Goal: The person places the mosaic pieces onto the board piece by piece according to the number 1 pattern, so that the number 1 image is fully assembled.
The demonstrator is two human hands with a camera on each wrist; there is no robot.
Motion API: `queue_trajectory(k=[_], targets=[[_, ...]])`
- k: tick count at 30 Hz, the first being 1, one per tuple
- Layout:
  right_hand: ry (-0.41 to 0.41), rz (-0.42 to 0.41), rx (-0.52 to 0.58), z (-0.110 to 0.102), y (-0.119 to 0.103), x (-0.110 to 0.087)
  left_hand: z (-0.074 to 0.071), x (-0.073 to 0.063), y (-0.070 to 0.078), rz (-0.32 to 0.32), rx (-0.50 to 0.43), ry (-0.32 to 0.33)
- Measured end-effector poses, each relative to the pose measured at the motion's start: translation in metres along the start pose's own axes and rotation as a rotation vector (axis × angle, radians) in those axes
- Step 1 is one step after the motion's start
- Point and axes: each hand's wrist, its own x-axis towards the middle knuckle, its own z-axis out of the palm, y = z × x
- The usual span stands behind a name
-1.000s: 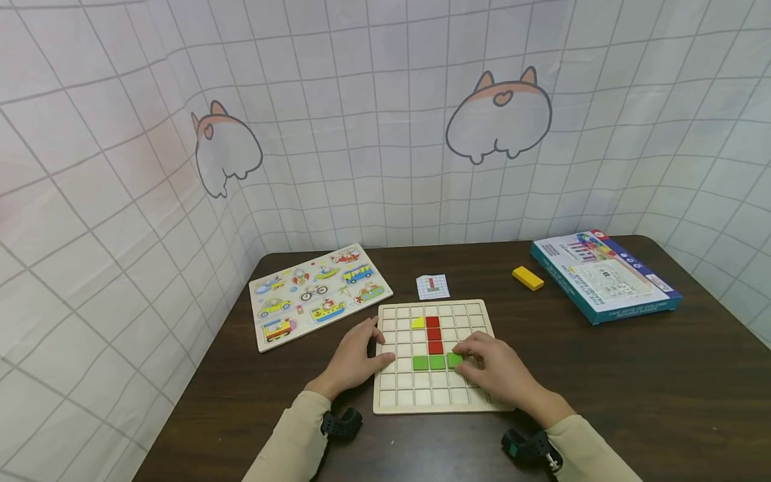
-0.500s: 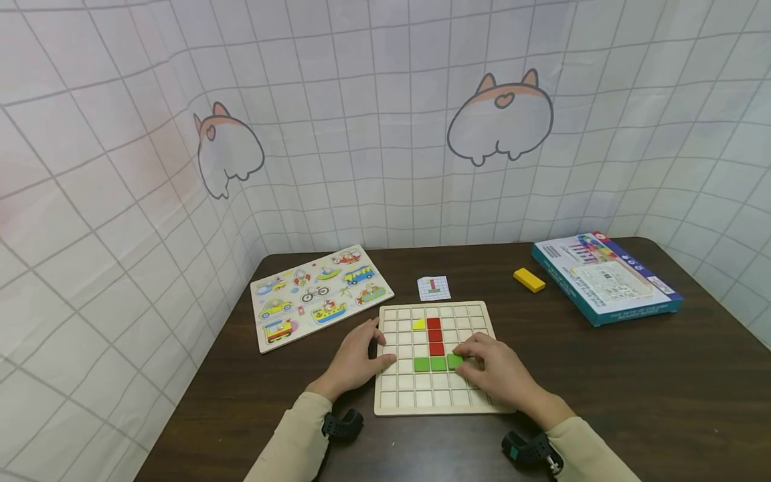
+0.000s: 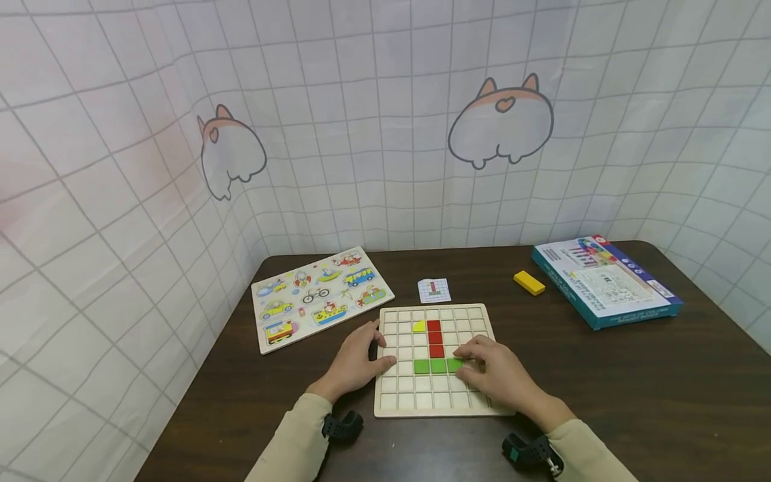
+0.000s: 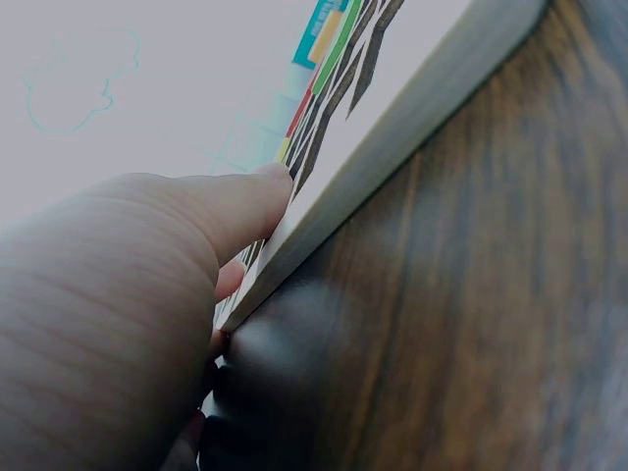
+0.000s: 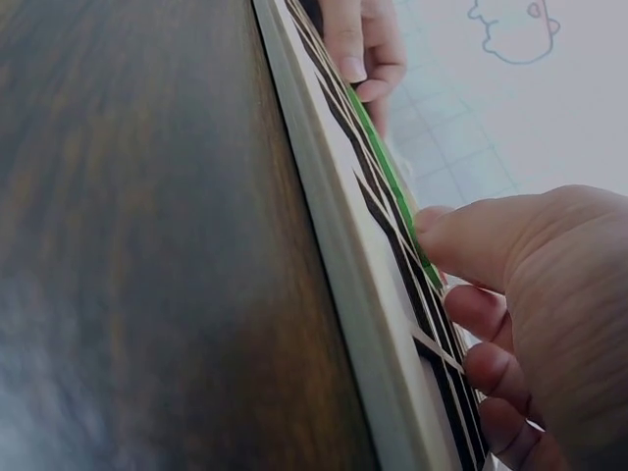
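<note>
A wooden grid board [image 3: 424, 402] lies on the table, holding a yellow piece [image 3: 419, 327], a column of red square tiles [image 3: 436, 339] and a row of green tiles [image 3: 430, 367]. My left hand [image 3: 355, 361] holds the board's left edge; its thumb [image 4: 245, 206] rests on top, and some fingers are hidden by the edge. At the right end of the green row, my right hand [image 3: 496, 371] has thumb and index finger about the rightmost green tile [image 3: 454, 365]. That tile lies level with its neighbours, partly covered by the fingertips. The right thumb [image 5: 471, 235] touches the green.
Behind the board lies a small pattern card [image 3: 434, 290]. A picture puzzle board [image 3: 319, 294] is at the back left. On the right are a yellow block [image 3: 529, 282] and a flat teal-edged box [image 3: 607, 280]. A patterned curtain [image 3: 385, 134] surrounds the table.
The rightmost green tile, slightly tilted and raised before, now sits flat in line with the other green tiles. The right thumb and index finger have shifted slightly; the left hand stays put.
</note>
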Motion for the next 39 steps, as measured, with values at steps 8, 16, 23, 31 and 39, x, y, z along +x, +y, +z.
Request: queue_trajectory(k=[8,16,23,31,39], targets=[[0.032,-0.004,0.021,-0.005,0.001,0.005,-0.003,0.007,0.002,0.036,-0.006,0.020],[0.042,0.001,0.046,-0.006,0.004,0.003,0.001,0.007,0.003,0.015,-0.001,0.015],[0.066,0.006,0.061,-0.010,0.005,0.002,0.002,0.008,0.006,0.015,-0.005,0.004],[0.066,-0.044,-0.006,-0.025,0.004,0.007,-0.003,0.007,0.002,0.004,-0.020,-0.018],[-0.002,-0.054,-0.114,-0.063,0.012,0.018,-0.016,0.009,0.007,-0.015,0.015,-0.119]])
